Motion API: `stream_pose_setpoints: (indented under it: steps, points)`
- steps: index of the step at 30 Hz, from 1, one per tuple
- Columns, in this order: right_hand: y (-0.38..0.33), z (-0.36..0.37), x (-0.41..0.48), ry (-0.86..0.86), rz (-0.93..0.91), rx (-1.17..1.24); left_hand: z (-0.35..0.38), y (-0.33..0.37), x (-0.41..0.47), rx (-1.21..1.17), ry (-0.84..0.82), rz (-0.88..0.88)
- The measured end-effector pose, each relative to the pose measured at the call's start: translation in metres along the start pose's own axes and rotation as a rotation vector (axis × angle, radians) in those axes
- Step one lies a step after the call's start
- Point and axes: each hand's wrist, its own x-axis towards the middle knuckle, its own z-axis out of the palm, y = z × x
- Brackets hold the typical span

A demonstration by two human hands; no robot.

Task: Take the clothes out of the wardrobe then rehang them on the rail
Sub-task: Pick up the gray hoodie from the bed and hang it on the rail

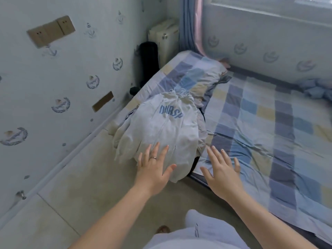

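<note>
A pile of clothes lies on the near corner of the bed and hangs over its edge. On top is a light grey garment with blue letters, and white hanger hooks stick out at its far end. My left hand has its fingers spread flat over the near end of the grey garment. To the right of the pile, my right hand is also spread open, above the bed's edge. Neither hand holds anything. No wardrobe or rail is in view.
The bed has a blue, grey and yellow checked sheet and a matching pillow. A wall with sockets runs along the left. A black object and a white appliance stand in the far corner. Pale tiled floor lies below.
</note>
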Motion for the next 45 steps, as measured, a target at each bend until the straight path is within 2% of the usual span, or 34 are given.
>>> stream_pose_setpoints:
  steps: [5,10,24,33,38,41,45]
  points:
    - [-0.003,0.0,0.055,-0.011,0.098,0.038,-0.009,-0.01,0.068,0.014,-0.065,0.041]
    - [0.007,-0.009,0.135,-0.059,0.118,0.031,-0.02,-0.014,0.151,0.048,-0.084,0.038]
    - [0.044,-0.01,0.353,-0.206,0.138,0.056,-0.021,-0.042,0.352,0.033,-0.244,-0.116]
    - [0.028,0.056,0.477,-0.304,0.18,0.061,0.02,-0.107,0.491,-0.002,-0.384,-0.105]
    - [0.026,0.118,0.56,-0.338,0.285,0.086,0.059,-0.156,0.584,0.019,-0.4,-0.085]
    - [0.029,0.157,0.609,-0.33,0.327,0.092,0.083,-0.179,0.641,0.069,-0.375,-0.036]
    - [0.036,0.197,0.668,-0.274,0.332,0.078,0.107,-0.195,0.719,0.126,-0.244,-0.027]
